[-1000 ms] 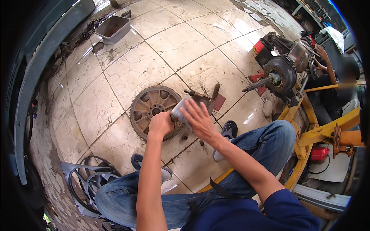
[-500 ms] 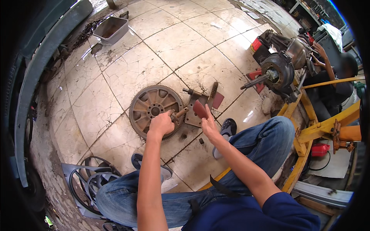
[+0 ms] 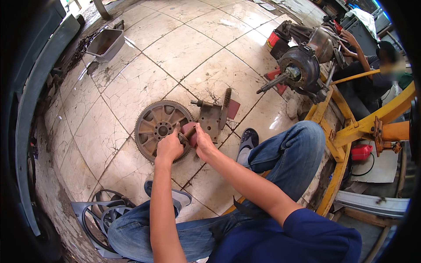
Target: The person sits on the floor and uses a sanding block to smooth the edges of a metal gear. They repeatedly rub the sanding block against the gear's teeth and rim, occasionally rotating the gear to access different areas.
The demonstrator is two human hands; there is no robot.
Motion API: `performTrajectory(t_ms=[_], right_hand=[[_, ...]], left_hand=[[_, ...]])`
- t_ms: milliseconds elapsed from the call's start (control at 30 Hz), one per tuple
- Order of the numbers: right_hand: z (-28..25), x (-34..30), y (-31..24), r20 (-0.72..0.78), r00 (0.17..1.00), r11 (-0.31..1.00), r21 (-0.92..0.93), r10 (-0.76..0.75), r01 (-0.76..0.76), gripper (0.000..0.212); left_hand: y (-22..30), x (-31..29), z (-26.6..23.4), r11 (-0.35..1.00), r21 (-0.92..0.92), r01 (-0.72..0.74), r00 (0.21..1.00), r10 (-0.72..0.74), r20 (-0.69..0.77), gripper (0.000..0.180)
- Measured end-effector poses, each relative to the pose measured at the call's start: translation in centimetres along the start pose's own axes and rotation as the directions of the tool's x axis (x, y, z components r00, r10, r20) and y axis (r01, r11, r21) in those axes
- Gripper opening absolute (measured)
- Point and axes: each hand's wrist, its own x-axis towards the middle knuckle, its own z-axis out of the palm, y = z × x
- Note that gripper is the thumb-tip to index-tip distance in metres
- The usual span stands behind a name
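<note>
My left hand (image 3: 170,147) is closed on a small rusty metal part with a short round shaft (image 3: 190,132), held above the edge of a toothed flywheel (image 3: 147,126). My right hand (image 3: 204,144) pinches a piece of dark red sandpaper (image 3: 193,140) against that shaft. Flat on the tiles beside the flywheel lies a metal plate with holes (image 3: 209,117). A narrow brush (image 3: 226,105) rests at the plate's right edge, and a second square of red sandpaper (image 3: 234,109) sits partly beneath it.
A grey tub (image 3: 106,45) with brown liquid stands far left. Far right, an axle with a brake drum (image 3: 300,65) sits by a red stand (image 3: 275,79); a person (image 3: 368,59) works behind it. A yellow frame (image 3: 342,144) is at right, a fan shroud (image 3: 103,219) at lower left.
My right hand has moved left, bringing the sandpaper from beside the metal part onto its shaft. The whole view has shifted slightly.
</note>
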Motion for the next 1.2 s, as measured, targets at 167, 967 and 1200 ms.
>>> performTrajectory(t_ms=[167, 967, 1200], right_hand=[[2.7, -1.6, 0.3, -0.247, 0.969, 0.983, 0.176, -0.01, 0.055, 0.052], [-1.8, -3.5, 2.4, -0.169, 0.98, 0.99, -0.119, -0.101, 0.082, 0.054], [0.1, -3.3, 1.8, 0.072, 0.995, 0.984, 0.167, -0.071, 0.058, 0.053]], left_hand=[[-1.2, 0.2, 0.3, 1.0, 0.018, -0.011, 0.999, 0.012, -0.039, 0.078], [-0.7, -0.9, 2.0, 0.998, -0.012, -0.056, 0.991, 0.054, -0.124, 0.076], [0.0, -1.3, 2.2, 0.998, -0.005, -0.065, 0.988, 0.063, -0.142, 0.074]])
